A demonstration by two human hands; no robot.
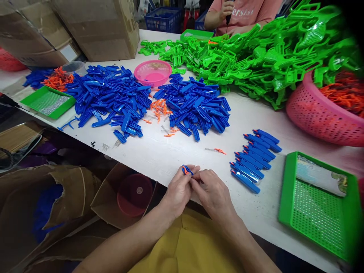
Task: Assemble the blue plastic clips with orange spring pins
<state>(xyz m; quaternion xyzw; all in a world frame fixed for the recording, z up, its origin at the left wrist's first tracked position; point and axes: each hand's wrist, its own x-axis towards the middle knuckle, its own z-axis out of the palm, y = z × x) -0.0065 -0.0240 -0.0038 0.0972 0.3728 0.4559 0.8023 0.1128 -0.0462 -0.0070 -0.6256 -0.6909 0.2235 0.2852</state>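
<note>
Blue plastic parts lie in two heaps, a left heap point(110, 98) and a right heap point(196, 104), on the white surface point(170, 155), with a scatter of orange pieces point(159, 108) between them. About nine blue parts with orange tips form a neat row point(254, 163) just right of the hands. One loose spring point(215, 150) with an orange end lies alone near that row.

There are two pink baskets. The small basket point(152, 72) sits between the far ends of the heaps, and the large basket point(321, 113) holds orange pieces. Of the two green trays, the left tray point(47, 100) holds silvery springs and the right tray point(318, 212) holds a flat printed bag point(321, 176). One pile of green frames point(270, 57) fills the far right.

The left hand point(179, 189) and right hand point(212, 193) meet at the near edge of the surface. Their fingers are closed, pinching one small blue part point(187, 170) with an orange piece between the fingertips. Both forearms converge from below.
</note>
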